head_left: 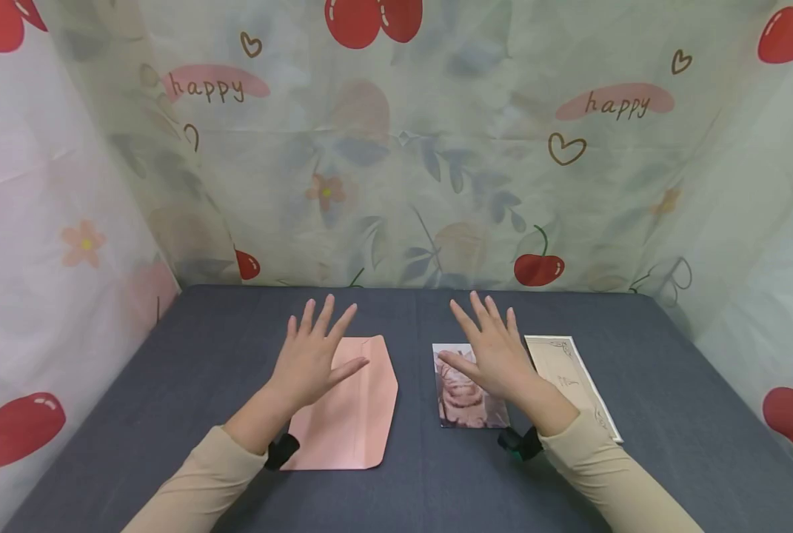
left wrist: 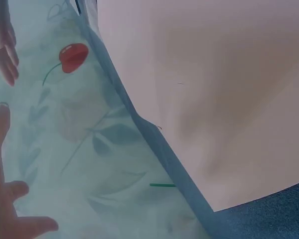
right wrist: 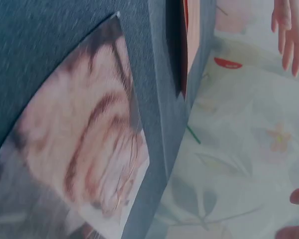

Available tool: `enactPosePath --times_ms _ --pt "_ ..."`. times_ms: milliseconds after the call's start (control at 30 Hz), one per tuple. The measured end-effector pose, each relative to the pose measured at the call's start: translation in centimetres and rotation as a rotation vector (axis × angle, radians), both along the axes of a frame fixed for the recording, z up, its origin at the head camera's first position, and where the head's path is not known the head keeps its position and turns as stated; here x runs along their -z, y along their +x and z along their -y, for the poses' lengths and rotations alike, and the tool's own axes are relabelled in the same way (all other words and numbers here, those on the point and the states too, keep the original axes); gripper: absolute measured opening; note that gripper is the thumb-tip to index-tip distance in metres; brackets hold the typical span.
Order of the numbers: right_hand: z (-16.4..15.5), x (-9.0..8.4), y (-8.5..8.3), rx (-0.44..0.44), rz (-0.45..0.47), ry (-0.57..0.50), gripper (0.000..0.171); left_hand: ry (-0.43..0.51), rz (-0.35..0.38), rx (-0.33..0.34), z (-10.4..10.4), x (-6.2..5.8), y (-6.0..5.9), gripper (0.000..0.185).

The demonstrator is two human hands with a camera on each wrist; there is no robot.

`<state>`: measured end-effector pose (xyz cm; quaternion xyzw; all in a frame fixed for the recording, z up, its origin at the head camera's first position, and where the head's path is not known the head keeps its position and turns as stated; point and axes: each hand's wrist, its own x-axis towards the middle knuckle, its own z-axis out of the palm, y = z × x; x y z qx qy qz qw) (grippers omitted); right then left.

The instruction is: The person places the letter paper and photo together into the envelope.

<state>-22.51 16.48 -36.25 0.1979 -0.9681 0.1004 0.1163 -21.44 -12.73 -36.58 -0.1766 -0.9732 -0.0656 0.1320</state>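
Observation:
Above the pink envelope [head_left: 343,437] my left hand [head_left: 308,366] is held up with its fingers spread and nothing in it. The envelope lies with its flap opened out toward the right. My right hand [head_left: 496,359], also spread and holding nothing, is over a photo print [head_left: 463,400] and partly covers it. The print shows a pinkish, wrinkled subject; in the right wrist view the same photo [right wrist: 89,129] fills the left side. Beside it, right of my right hand, lies a cream card [head_left: 569,370] with a dark corner ornament, partly hidden by my forearm.
A dark grey cloth [head_left: 409,488] covers the table. Printed curtains [head_left: 403,170] with cherries and the word happy stand behind the table and along both sides. Each wrist carries a small black camera [head_left: 521,443].

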Motion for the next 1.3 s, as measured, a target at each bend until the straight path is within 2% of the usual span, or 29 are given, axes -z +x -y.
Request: enactPosePath --times_ms 200,600,900,1100,1300 --pt "1.0 0.5 0.5 -0.099 0.037 -0.083 0.073 0.015 0.042 0.038 -0.3 0.0 0.2 0.078" --pt "3.0 1.7 1.0 -0.261 0.177 -0.136 0.061 0.051 0.268 0.113 -0.5 0.8 0.6 0.064" --pt "4.5 2.8 1.2 -0.358 0.276 -0.137 0.056 0.07 0.415 0.129 -0.6 1.8 0.7 0.06" --pt "5.4 3.3 1.4 -0.425 0.311 -0.138 0.053 0.061 0.464 0.139 -0.5 2.4 0.7 0.06" --pt "6.3 3.8 1.6 -0.455 0.316 -0.11 0.051 0.056 0.486 0.136 -0.6 2.8 0.8 0.063"
